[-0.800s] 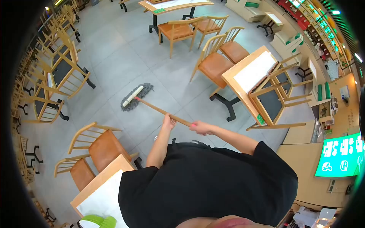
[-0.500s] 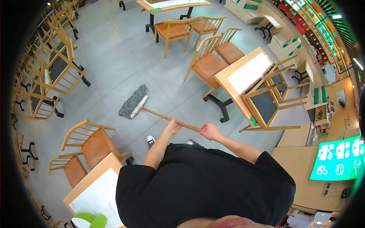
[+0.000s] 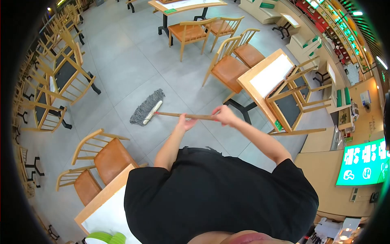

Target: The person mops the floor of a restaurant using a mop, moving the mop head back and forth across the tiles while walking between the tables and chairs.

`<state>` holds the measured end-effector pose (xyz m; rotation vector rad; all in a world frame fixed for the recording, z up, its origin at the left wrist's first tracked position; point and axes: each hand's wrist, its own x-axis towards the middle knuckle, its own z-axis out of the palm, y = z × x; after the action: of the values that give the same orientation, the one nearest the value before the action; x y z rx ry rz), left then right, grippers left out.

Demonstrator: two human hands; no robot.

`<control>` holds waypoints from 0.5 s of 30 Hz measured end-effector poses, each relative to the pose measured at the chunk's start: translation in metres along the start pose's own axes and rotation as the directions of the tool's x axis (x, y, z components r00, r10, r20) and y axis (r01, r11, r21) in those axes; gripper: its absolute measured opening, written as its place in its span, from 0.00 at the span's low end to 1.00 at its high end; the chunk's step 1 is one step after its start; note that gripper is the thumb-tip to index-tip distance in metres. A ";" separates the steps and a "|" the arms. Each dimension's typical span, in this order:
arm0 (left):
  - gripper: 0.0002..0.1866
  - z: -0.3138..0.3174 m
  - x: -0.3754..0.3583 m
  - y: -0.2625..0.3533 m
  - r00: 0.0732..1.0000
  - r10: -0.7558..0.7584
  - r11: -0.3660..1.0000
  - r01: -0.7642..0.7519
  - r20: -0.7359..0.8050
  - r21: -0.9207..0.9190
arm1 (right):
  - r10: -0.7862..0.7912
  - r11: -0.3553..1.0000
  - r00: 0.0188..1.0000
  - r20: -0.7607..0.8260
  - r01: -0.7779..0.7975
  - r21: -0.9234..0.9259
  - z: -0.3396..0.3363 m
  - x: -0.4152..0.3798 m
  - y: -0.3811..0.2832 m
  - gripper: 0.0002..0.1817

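A mop (image 3: pixel 147 107) with a grey string head and a white clamp lies with its head on the grey tiled floor, ahead and to the left of me. Its wooden handle runs back to the right, toward my body. My left hand (image 3: pixel 187 122) is closed around the middle of the handle, palm partly turned up. Near the handle's end, my right hand (image 3: pixel 224 116) grips it from above, fingers curled round the wood. Both arms reach forward from my black shirt.
Chairs with orange seats (image 3: pixel 229 73) stand by a table (image 3: pixel 270 73) on the right, which carries upturned chairs (image 3: pixel 286 105). Close on my left are another chair (image 3: pixel 115 160) and a table (image 3: pixel 109 217) with green bowls (image 3: pixel 106 238). Stacked chairs (image 3: pixel 65 73) line the far left.
Both hands have moved slightly up and forward, and the handle now lies flatter. The mop head appears a little further right. The surroundings have shifted slightly as my view moved.
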<state>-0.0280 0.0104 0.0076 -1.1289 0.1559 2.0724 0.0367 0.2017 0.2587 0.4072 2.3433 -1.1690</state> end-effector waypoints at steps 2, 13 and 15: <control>0.18 0.018 -0.011 -0.017 1.000 -0.011 0.998 0.012 -0.006 0.055 | -0.015 0.999 0.999 0.033 0.013 0.046 -0.015 -0.006 -0.001 0.14; 0.15 0.069 -0.190 -0.079 0.873 -0.224 0.957 0.112 0.433 0.269 | 0.023 0.999 1.000 0.006 -0.024 0.029 -0.052 -0.180 -0.096 0.19; 0.17 0.067 -0.196 -0.073 0.865 -0.249 0.954 0.142 0.435 0.263 | 0.050 0.998 0.999 -0.003 -0.050 0.044 -0.044 -0.182 -0.097 0.20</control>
<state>0.0387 -0.0190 0.2144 -0.4670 0.0333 2.0179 0.1310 0.1710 0.4443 0.4808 2.3012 -1.1990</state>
